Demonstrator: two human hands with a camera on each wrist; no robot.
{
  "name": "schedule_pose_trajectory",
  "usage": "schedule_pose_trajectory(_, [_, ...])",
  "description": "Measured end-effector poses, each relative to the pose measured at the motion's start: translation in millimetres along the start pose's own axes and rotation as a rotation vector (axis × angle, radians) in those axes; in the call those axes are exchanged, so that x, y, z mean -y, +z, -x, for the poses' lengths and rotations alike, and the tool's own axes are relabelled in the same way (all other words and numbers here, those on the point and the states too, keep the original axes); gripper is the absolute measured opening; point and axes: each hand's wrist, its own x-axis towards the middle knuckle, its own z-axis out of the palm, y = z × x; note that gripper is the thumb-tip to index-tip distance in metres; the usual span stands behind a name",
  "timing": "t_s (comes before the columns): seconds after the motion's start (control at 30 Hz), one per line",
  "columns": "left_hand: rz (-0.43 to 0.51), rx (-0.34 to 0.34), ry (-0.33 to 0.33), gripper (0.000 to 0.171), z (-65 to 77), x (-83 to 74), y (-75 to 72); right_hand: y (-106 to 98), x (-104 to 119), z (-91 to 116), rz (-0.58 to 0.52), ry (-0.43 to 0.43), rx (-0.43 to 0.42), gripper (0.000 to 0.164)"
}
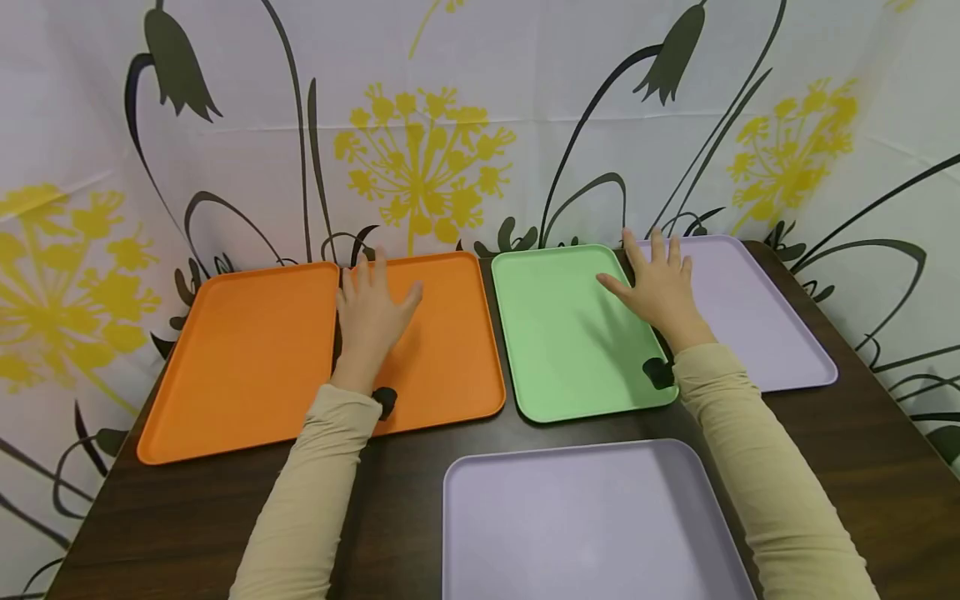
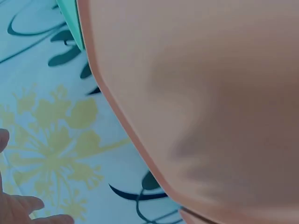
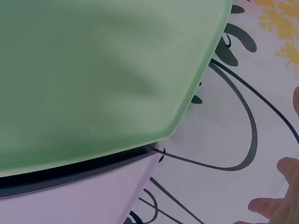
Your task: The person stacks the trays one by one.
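Observation:
In the head view my left hand point(image 1: 369, 321) hovers with spread fingers over the line between the two orange trays, mostly above the inner orange tray point(image 1: 450, 350). My right hand point(image 1: 660, 292) is held out the same way over the right edge of the green tray point(image 1: 577, 350), beside the far lavender tray point(image 1: 757, 325). Neither hand holds anything. Shadows of the hands fall on the trays below. Fingers point(image 2: 18, 210) of the left hand show at the corner of its wrist view, and fingers point(image 3: 285, 200) of the right hand at the edge of its own.
The outer orange tray point(image 1: 247, 367) lies at the far left of the row. A second lavender tray point(image 1: 585, 525) lies nearer, between the forearms. All rest on a dark wooden table point(image 1: 405, 508). A flower-printed cloth point(image 1: 480, 67) hangs behind the table.

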Motion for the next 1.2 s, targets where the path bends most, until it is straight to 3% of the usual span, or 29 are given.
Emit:
schedule_pose_trajectory(0.3, [0.271, 0.078, -0.016, 0.073, 6.1, -12.0, 10.7, -7.3, -2.7, 5.1, -0.139, -0.021, 0.001, 0.075])
schedule_pose_trajectory(0.53, [0.503, 0.19, -0.065, 0.059, 13.7, -24.6, 19.0, -14.7, -10.1, 10.4, -0.243, -0.02, -0.009, 0.059])
schedule_pose_trajectory(0.87, [0.667, 0.325, -0.075, 0.047, 26.2, -47.6, 31.6, -20.1, -33.0, 19.3, -0.329, 0.0, -0.049, 0.043])
schedule_pose_trajectory(1.07, [0.691, 0.366, -0.062, 0.045, 30.0, -58.2, 44.5, -22.5, -50.9, 23.8, -0.355, 0.026, -0.038, 0.042])
schedule_pose_trajectory(1.2, [0.644, 0.387, -0.048, 0.042, 32.0, -65.1, 53.5, -24.4, -67.2, 25.6, -0.376, 0.075, -0.026, 0.043])
